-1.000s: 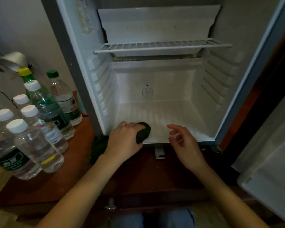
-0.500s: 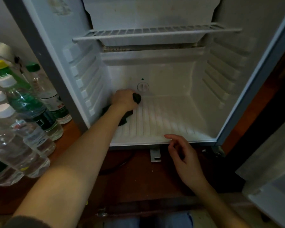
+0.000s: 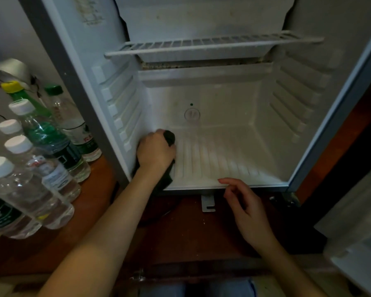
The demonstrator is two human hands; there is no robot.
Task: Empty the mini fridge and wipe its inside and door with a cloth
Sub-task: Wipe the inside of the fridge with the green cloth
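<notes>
The dark cloth (image 3: pixel 169 136) lies on the ribbed floor of the mini fridge (image 3: pixel 227 99), against its left wall, gripped by the left hand (image 3: pixel 155 152) with fingers curled round it. The right hand (image 3: pixel 247 209) is at the fridge's front lip, fingers loosely bent, holding nothing. Water bottles (image 3: pixel 36 159) stand outside its left wall.

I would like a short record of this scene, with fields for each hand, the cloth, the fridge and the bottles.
left hand: grips the dark cloth, low beside the left inner wall
right hand: holds nothing, relaxed, at the floor's front edge
dark cloth: on the mini fridge floor, left side
mini fridge: open, nothing stored inside; wire shelf bare
water bottles: outside, left of the fridge, on the wooden surface
</notes>
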